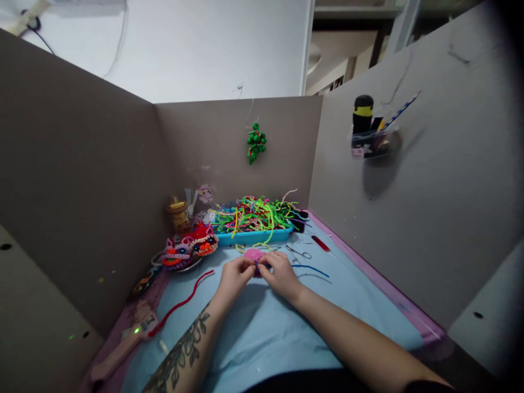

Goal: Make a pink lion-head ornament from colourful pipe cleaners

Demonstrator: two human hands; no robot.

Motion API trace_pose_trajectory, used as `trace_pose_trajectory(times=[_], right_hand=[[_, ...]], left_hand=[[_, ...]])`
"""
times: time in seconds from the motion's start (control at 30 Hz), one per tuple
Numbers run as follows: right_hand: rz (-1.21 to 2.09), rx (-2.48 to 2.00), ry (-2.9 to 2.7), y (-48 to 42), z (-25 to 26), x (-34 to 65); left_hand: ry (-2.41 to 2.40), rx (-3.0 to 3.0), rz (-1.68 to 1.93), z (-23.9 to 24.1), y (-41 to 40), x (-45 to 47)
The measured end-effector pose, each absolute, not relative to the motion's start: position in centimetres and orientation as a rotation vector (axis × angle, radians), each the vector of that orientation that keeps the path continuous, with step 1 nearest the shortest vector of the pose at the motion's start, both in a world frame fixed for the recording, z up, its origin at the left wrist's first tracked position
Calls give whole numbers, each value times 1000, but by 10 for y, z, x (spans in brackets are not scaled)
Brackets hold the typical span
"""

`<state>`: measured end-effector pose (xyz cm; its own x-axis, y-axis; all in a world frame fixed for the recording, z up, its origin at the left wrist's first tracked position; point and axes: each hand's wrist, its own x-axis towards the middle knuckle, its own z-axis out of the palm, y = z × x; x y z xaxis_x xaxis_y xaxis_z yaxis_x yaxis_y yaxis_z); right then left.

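Both hands meet at the middle of the light blue mat (262, 327). My left hand (234, 277) and my right hand (280, 273) pinch a small pink fuzzy piece (254, 255) between their fingertips, with a bit of blue pipe cleaner at the pinch. A blue pipe cleaner (313, 268) trails to the right of my right hand. A red pipe cleaner (184, 300) lies to the left of my left forearm.
A blue tray (254, 236) heaped with coloured pipe cleaners stands behind the hands. Finished fuzzy figures (189, 250) rest on a plate at left, near a small jar (178, 214). Scissors (300, 252) and a red tool (320, 243) lie right. Cardboard walls enclose three sides; a pink glue gun (126, 341) lies front left.
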<state>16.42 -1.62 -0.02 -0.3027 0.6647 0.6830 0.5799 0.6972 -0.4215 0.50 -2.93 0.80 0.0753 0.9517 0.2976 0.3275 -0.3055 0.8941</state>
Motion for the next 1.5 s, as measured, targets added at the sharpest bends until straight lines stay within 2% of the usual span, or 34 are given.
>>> trace_pose_trajectory(times=[0.37,0.47,0.63,0.73,0.8,0.97,1.03,1.1,1.23,1.4,1.5], right_hand=[[636,-611,-2122,-4,16,181],[507,-750,-2100,-6,15,179],[14,-1025,-2091,-22,8,165],[-68,-1064,-2087,-27,6,160],[64,-1018,-2085,-24,7,162],[656,-748,-2101,-11,15,178],[750,-738,-2089,-8,17,181],[679,-812,-2079,-8,16,181],[325,-961,-2071,-12,12,174],[450,-865,-2129,-15,12,172],[361,-961,-2073,-14,13,173]], left_hand=[[1101,1890,979,30,-39,-4],[1131,1881,983,27,-38,-3],[1214,1880,1024,12,-30,-1],[1247,1857,1038,5,-26,-1],[1253,1840,1046,5,-26,-2],[1141,1788,1020,15,-31,-2],[1109,1783,1010,18,-33,-2],[1130,1794,1010,18,-33,-1],[1219,1838,1007,15,-31,-1],[1241,1873,1004,17,-32,-1],[1239,1827,1010,19,-34,0]])
